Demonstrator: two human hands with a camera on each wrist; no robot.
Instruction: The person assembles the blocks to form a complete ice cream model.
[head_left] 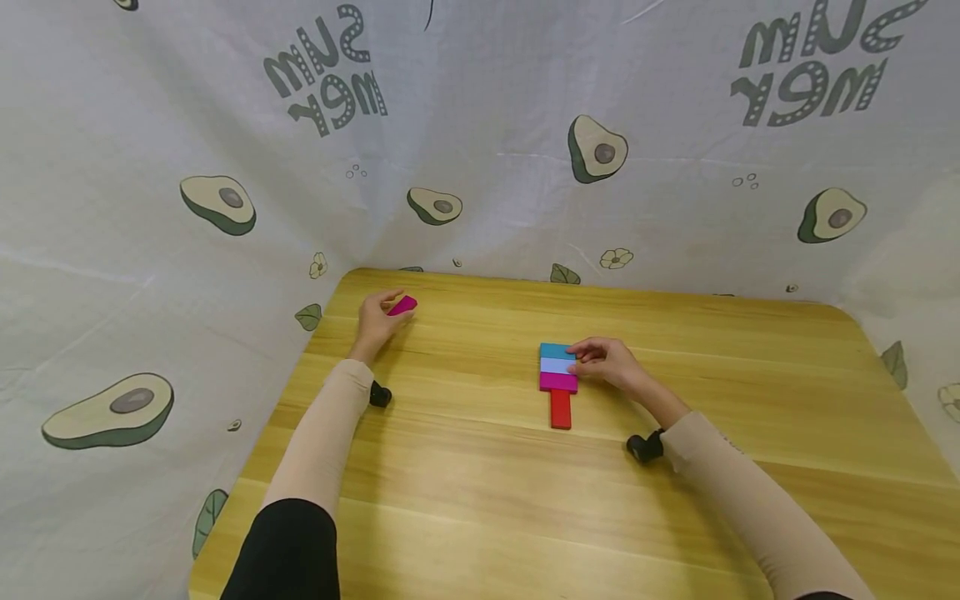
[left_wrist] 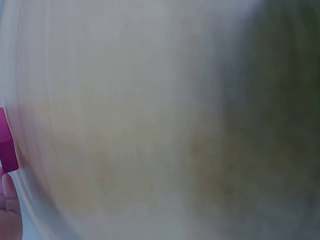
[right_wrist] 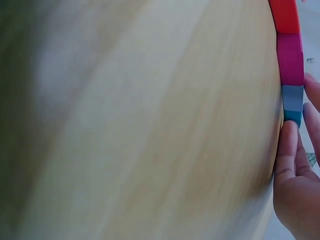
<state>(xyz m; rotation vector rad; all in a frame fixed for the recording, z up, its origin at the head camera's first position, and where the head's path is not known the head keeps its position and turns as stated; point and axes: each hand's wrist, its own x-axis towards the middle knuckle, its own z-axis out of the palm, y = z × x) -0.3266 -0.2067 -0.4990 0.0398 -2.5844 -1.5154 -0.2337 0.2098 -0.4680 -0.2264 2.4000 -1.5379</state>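
Note:
Near the table's far left corner, my left hand (head_left: pixel 375 322) pinches a small magenta block (head_left: pixel 402 305) between thumb and fingers. That magenta block (left_wrist: pixel 7 145) also shows at the edge of the left wrist view, just above fingertips. Flat blocks lie joined edge to edge mid-table: a blue block (head_left: pixel 553 351), a pale lavender block (head_left: pixel 555 365) and a magenta block (head_left: pixel 558 382) stacked crosswise, with a red block (head_left: pixel 561 409) lengthwise below them. At their right edge, my right hand (head_left: pixel 609 363) touches the blue and lavender blocks with slightly bent fingers; no grip shows.
The wooden table (head_left: pixel 450 492) has rounded far corners. A white cloth (head_left: pixel 495 92) printed with avocados hangs behind and beside it. Dark wrist cameras, the left one (head_left: pixel 380 394) and the right one (head_left: pixel 645 447), stick out below the sleeves.

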